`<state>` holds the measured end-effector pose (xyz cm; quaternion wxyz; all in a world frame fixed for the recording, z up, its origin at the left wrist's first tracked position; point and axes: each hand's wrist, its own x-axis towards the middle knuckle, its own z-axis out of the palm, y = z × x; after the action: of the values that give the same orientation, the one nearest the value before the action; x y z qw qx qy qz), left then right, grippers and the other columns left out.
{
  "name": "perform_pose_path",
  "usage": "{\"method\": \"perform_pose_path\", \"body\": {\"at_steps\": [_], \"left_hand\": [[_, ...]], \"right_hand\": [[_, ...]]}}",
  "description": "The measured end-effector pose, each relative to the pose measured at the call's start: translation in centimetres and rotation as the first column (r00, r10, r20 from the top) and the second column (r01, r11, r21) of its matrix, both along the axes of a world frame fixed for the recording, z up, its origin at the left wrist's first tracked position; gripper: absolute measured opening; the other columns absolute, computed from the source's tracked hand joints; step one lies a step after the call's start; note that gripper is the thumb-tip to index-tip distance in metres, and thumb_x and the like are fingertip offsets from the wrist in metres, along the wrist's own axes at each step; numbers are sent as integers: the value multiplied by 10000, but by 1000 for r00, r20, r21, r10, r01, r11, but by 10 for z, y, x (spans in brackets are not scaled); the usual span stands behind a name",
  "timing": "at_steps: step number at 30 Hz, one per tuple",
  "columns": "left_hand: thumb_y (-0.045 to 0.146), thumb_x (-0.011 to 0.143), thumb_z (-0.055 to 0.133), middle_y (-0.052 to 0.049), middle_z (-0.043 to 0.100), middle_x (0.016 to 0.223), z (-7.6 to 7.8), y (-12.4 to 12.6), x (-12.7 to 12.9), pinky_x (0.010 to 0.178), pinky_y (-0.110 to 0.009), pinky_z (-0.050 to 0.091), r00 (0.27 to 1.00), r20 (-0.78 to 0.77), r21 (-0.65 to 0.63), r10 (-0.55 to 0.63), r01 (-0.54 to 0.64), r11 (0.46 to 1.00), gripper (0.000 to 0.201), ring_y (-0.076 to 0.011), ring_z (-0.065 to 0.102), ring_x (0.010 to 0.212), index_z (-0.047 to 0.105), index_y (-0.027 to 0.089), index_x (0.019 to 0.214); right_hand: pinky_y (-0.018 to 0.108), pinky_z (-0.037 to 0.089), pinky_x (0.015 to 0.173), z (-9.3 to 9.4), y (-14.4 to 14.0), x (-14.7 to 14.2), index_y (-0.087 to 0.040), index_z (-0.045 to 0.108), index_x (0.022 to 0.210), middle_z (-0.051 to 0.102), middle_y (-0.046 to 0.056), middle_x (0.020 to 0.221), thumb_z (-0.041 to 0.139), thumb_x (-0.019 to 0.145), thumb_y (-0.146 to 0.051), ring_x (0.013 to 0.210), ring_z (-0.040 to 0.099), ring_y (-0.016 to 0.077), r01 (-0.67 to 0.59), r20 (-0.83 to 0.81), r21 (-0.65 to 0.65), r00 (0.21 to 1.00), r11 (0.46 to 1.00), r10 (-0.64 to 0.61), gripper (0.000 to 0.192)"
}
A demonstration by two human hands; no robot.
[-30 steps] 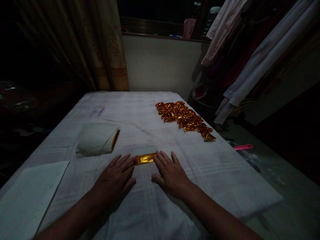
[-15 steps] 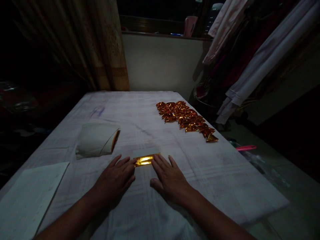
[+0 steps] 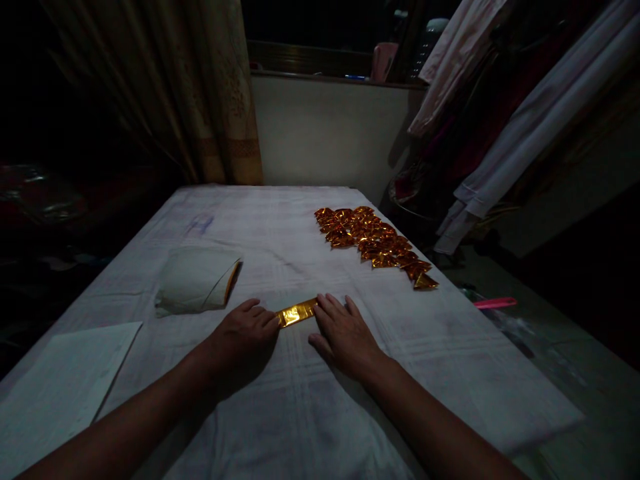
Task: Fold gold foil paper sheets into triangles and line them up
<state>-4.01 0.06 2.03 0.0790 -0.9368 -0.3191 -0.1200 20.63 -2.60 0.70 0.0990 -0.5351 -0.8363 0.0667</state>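
Indoors, on a cloth-covered worktop [image 3: 300, 413]: gold foil strip [image 3: 297, 312] lying between left hand [image 3: 245, 337] and right hand [image 3: 345, 333], long axis running hand to hand, slightly tilted. Left fingertips curled, pinching its near end; right fingers flat, released, touching the other. Folded gold pieces [image 3: 375, 245] well apart, far right.

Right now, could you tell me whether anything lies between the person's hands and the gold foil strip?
Nothing visible does: the left hand and right hand already touch the ends of the gold foil strip on the table.
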Motion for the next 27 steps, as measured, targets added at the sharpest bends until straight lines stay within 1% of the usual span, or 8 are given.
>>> {"method": "perform_pose_path", "body": {"at_steps": [2,5,9,12,14,17,20,27], "left_hand": [[80,906,510,-36,680,763,1,-3,6,775,-402,492,999,-40,45,-8,10,999,158,-203,619,676,623,178,856],[109,919,527,-14,634,698,-3,-14,18,696,-388,462,999,28,75,40,-42,996,134,-206,581,638,611,191,854],[145,946,535,-11,632,699,-15,-31,29,665,-371,426,988,146,62,53,-62,996,156,-202,573,648,601,198,816],[207,973,565,-10,674,771,-21,-36,28,700,-363,425,971,224,-20,84,-82,996,109,-203,600,711,637,209,892],[244,994,561,-9,681,795,-23,-35,24,718,-361,425,960,255,-89,115,-95,991,128,-200,604,733,649,215,904],[290,1021,524,-16,675,807,-24,-33,20,734,-367,427,947,277,-185,166,-117,976,199,-203,602,755,654,212,892],[305,1028,495,-24,667,825,-23,-33,20,749,-374,425,935,284,-267,212,-135,954,239,-211,596,786,654,212,875],[326,1001,522,-21,651,848,-20,-32,19,797,-390,411,895,317,-401,315,-175,899,217,-222,582,834,639,220,853]], "right_hand": [[557,350,1136,0,2,-7,-169,614,1332,546,163,1485,700,903,-280,1377,482,336,-3,-51,69,999,998,7,452],[410,490,924,-6,1,-16,-236,707,1157,708,93,1251,710,884,-196,1139,633,271,-50,-144,146,987,988,71,276],[313,482,750,-21,-3,-15,-232,746,888,754,49,969,683,906,-182,861,660,202,-78,-234,210,964,975,127,83],[305,467,748,-26,-5,-11,-220,736,867,745,48,941,667,915,-174,840,642,190,-81,-282,249,947,965,152,96],[326,462,767,-26,-6,-10,-209,732,960,737,58,981,693,895,-192,876,632,206,-93,-296,260,940,961,171,77],[346,446,774,-24,-6,-13,-215,720,1051,719,59,1011,737,867,-244,907,613,222,-111,-298,247,937,963,184,187],[327,413,734,-23,-4,-19,-227,724,904,701,37,921,706,895,-241,842,591,198,-90,-304,219,940,972,156,25],[323,393,734,-20,-2,-26,-199,675,779,649,30,829,648,889,-164,793,557,185,-24,-337,101,940,995,57,118]]}}
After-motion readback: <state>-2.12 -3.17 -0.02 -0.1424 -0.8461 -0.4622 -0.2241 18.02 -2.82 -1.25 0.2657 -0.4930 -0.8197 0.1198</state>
